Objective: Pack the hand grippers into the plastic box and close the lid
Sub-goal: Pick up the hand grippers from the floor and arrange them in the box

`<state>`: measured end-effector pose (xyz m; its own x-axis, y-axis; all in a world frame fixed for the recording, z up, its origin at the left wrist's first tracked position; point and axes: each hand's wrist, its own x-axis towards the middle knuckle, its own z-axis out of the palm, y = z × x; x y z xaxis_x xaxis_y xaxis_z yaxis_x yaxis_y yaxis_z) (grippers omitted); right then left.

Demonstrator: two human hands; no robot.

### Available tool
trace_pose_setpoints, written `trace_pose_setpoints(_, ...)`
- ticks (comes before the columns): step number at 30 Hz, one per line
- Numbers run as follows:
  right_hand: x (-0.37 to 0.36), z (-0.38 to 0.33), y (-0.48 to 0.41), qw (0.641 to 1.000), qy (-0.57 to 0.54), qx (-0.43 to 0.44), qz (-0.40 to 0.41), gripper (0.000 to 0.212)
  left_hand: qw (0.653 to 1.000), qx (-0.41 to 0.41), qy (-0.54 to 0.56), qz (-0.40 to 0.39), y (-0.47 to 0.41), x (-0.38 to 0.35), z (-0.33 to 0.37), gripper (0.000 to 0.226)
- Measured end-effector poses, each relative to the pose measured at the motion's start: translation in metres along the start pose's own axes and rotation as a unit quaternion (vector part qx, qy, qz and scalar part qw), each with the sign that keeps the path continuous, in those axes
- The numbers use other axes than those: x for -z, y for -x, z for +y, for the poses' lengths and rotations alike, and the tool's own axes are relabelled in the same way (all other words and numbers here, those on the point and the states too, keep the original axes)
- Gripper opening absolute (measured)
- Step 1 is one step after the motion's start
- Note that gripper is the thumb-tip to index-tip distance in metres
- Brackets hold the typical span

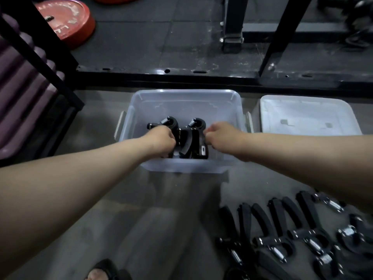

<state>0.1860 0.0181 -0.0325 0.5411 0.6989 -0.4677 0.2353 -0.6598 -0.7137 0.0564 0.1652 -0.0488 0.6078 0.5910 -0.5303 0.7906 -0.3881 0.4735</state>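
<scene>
A grey gym floor [121, 199] runs up to a black rack frame [167, 74], with dark rubber matting and a red weight plate [66, 21] lying flat beyond it at the upper left. On the floor, just in front of the frame, stands the clear plastic box [187, 93], open at the top; its lid [308, 116] lies flat just beside it to the right. Inside the box a cluster of black hand grippers [191, 142] sits with spring ends pointing away from the person. Both hands reach into the box: the left hand [161, 138] has its fingers curled round a handle on the left side of the cluster, and the right hand [220, 136] is curled against a handle on the right side. More loose grippers [282, 229] lie spread on the floor at the lower right, under the right forearm. A foot [101, 269] shows at the bottom edge.
</scene>
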Motion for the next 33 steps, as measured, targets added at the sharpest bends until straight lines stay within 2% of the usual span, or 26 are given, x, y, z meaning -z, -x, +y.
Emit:
trace_pose_setpoints(3,0.011,0.002,0.023,0.998,0.035,0.043,0.036,0.023,0.994,-0.049,-0.072,0.059,0.01,0.001,-0.005,0.023)
trace_pose_setpoints(6,0.022,0.011,0.048,0.992,0.06,0.089,0.06,0.022,0.986,-0.082,-0.111,0.094,0.021,-0.002,-0.01,0.025)
trace_pose_setpoints(13,0.047,0.052,0.097,0.984,0.029,0.112,0.138,0.022,0.973,-0.089,-0.167,0.13,0.044,-0.011,-0.023,0.028)
trace_pose_setpoints(15,0.062,0.073,0.118,0.976,0.123,0.127,0.126,0.025,0.967,-0.084,-0.189,0.151,0.05,-0.014,-0.029,0.03)
trace_pose_setpoints(16,0.071,0.086,0.129,0.966,0.205,0.133,0.08,0.028,0.962,-0.086,-0.201,0.164,0.053,-0.015,-0.033,0.031)
trace_pose_setpoints(17,0.078,0.099,0.139,0.948,0.292,0.125,0.013,0.033,0.958,-0.092,-0.211,0.172,0.057,-0.015,-0.036,0.031)
trace_pose_setpoints(19,0.087,0.125,0.15,0.88,0.455,0.069,-0.116,0.045,0.953,-0.111,-0.223,0.172,0.067,-0.013,-0.042,0.033)
trace_pose_setpoints(21,0.08,0.15,0.149,0.814,0.553,0.035,-0.173,0.053,0.951,-0.116,-0.23,0.169,0.075,-0.009,-0.05,0.034)
trace_pose_setpoints(23,0.06,0.171,0.146,0.806,0.554,0.035,-0.207,0.06,0.948,-0.119,-0.242,0.172,0.081,-0.008,-0.053,0.036)
trace_pose_setpoints(25,0.036,0.188,0.145,0.78,0.576,0.09,-0.228,0.064,0.941,-0.129,-0.254,0.182,0.083,-0.009,-0.052,0.037)
trace_pose_setpoints(29,0.003,0.209,0.145,0.645,0.705,0.178,-0.236,0.078,0.945,-0.125,-0.238,0.186,0.074,-0.01,-0.046,0.037)
trace_pose_setpoints(33,0.005,0.214,0.134,0.616,0.721,0.219,-0.231,0.086,0.946,-0.128,-0.242,0.175,0.065,-0.014,-0.027,0.038)
